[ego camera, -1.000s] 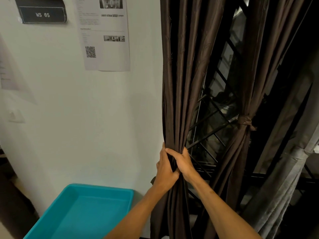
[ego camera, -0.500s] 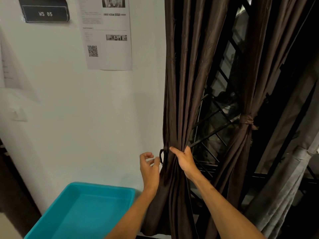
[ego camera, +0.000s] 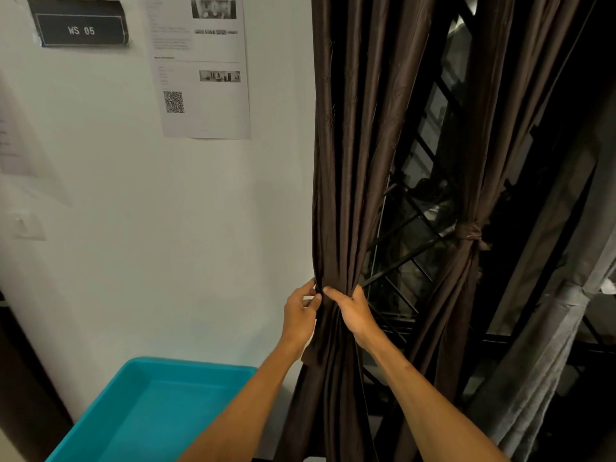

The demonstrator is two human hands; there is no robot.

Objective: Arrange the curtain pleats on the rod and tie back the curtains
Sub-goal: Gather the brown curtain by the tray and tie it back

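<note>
Right hand (ego camera: 355, 313) grips gathered brown curtain (ego camera: 350, 161) at waist; left hand (ego camera: 300, 315) pinches curtain's left edge beside it. Second curtain (ego camera: 466, 295) already tied.

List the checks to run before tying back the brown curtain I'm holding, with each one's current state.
1. Held curtain gathered into one bundle at the hands: ok.
2. Right hand wraps the bundle: ok.
3. Left hand pinches its wall-side edge: ok.
4. Tie band around this bundle: cannot tell.
5. Second brown curtain knotted: ok.
6. Pleats at the rod: cannot tell, rod out of view.
</note>
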